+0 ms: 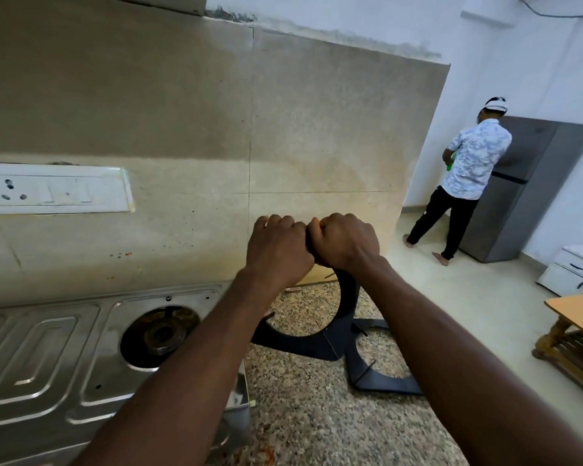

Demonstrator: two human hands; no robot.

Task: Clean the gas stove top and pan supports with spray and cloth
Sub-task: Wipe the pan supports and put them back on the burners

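Observation:
A black pan support [348,297] stands on edge on the speckled counter, right of the stove. My left hand [278,252] and my right hand [345,242] are both closed around its top, knuckles touching. A small orange bit shows between my right fingers; I cannot tell what it is. A second black pan support [382,380] lies flat on the counter just behind and to the right. The steel stove top [91,351] is at lower left, its right burner [162,334] bare and soiled. No spray bottle or cloth is in view.
The tiled wall with a white switchboard [54,188] rises right behind the stove. The granite counter [310,415] ends at right. Beyond it a person [468,169] stands at a grey fridge [525,183]. A wooden table [576,327] and white drawers [572,270] are at right.

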